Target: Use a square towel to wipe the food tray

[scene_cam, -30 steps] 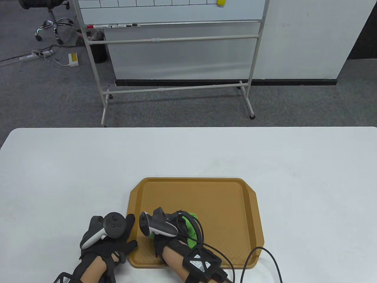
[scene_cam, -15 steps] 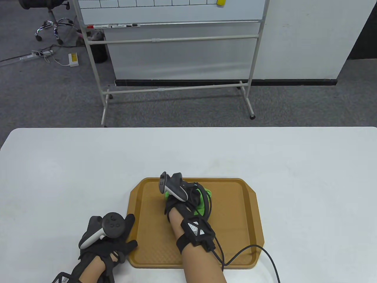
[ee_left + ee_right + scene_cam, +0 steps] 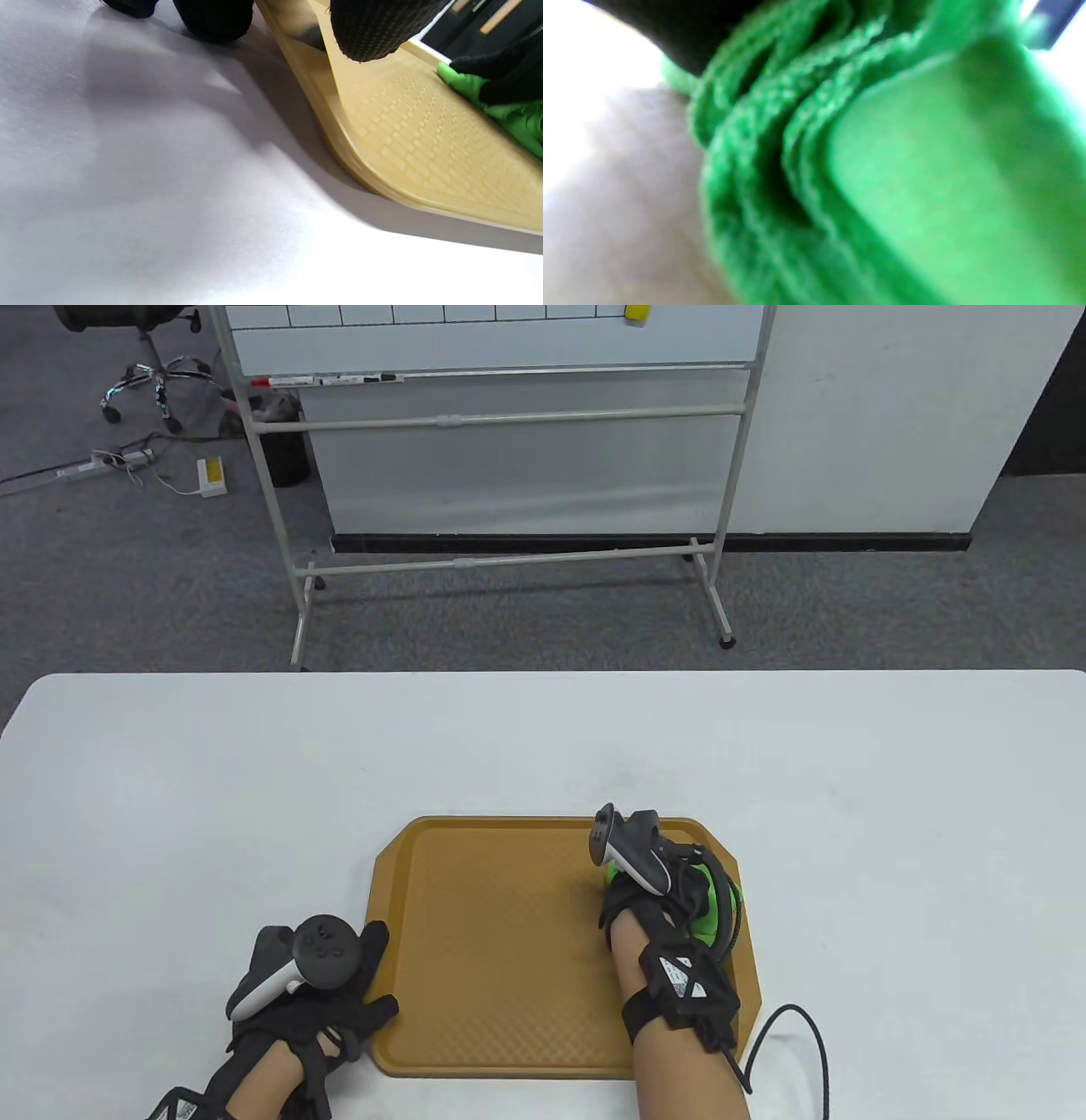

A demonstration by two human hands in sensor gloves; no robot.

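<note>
A tan food tray (image 3: 509,950) lies on the white table near its front edge. My right hand (image 3: 662,891) presses a bunched green towel (image 3: 717,912) onto the tray's far right corner. The towel fills the right wrist view (image 3: 882,178), blurred and folded in layers. My left hand (image 3: 318,993) rests on the table at the tray's left edge, fingers spread, touching the rim. In the left wrist view the tray's rim (image 3: 339,140) and textured floor show, with the green towel (image 3: 509,114) under dark fingers at the right.
The white table (image 3: 543,746) stretches wide behind and beside the tray. A black cable (image 3: 789,1035) trails from my right wrist off the front edge. A whiteboard on a stand (image 3: 509,432) is on the floor beyond the table.
My right hand has swept the towel from the tray's near left up to the far side, then across to the far right corner. My left hand has stayed at the tray's left edge.
</note>
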